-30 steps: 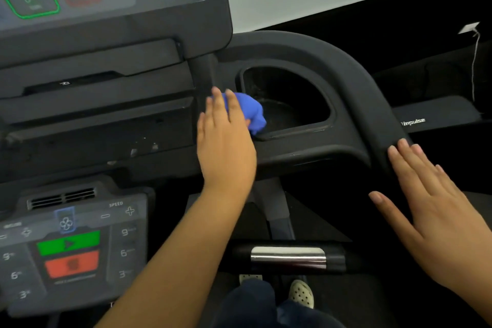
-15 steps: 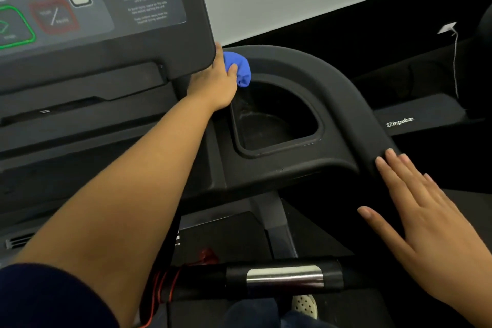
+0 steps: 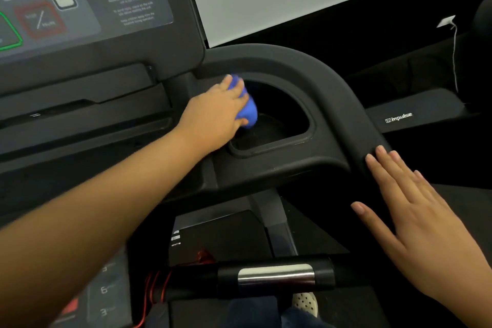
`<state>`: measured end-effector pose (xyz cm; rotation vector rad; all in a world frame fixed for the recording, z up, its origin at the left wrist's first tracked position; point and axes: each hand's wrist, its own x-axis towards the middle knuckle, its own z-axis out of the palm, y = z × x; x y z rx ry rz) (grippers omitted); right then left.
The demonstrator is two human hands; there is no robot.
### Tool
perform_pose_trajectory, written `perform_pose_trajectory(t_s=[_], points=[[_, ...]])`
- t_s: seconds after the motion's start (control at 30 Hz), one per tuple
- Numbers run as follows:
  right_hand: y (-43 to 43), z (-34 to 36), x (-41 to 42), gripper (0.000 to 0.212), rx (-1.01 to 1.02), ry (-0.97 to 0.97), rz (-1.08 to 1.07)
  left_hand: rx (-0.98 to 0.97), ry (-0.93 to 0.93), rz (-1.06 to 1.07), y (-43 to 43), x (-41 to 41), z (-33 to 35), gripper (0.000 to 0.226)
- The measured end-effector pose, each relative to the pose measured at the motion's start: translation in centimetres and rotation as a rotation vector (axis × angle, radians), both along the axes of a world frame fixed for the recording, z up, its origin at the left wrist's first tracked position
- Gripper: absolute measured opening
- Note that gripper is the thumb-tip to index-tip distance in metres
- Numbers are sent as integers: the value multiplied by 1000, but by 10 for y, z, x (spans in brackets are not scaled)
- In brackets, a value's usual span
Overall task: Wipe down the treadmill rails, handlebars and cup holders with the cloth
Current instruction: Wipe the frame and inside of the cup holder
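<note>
Pressing a bunched blue cloth [image 3: 249,112] against the left inner edge of the dark D-shaped plastic cup holder [image 3: 269,151] at the centre of the frame, the left hand [image 3: 213,114] curls its fingers over the wad and grips it, though motion blur hides how firmly. The right hand [image 3: 415,213] lies open at the lower right, fingers straight, with the fingertips on the lower end of the broad curved black plastic handlebar [image 3: 332,88]. The likeliest failure, I judge, is patchy cleaning. The cloth is balled up, so only a small face meets the plastic, and the floor of the cup holder, deep in shadow, could be skipped while the rim gets all the attention. A loose grip during a fast stroke could also let the cloth slide off the edge and drop into the well. The outstretched left forearm crosses low over the console, so a wide sweep could brush the grey numbered keypad [image 3: 106,290] at the lower left or nudge the red cord [image 3: 149,293] beside it. A stroke carried too far toward the upper left could reach the grey control panel [image 3: 119,2] with its red stop button [image 3: 40,21]. The bare right palm may leave fresh marks on the handlebar, and the patch beneath it goes unwiped unless it lifts.
</note>
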<state>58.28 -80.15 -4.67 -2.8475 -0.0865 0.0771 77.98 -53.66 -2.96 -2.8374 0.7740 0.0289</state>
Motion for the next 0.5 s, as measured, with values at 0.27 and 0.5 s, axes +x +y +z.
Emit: perform_pose_trajectory(t_s=[0.27,0.5], points=[[-2,-1,1,72,-1,-17,16,748,301,-388,-39,33,30,35],[-1,-2,1,72,-13,-46,12,670,67,-1314,-34,67,23,49]])
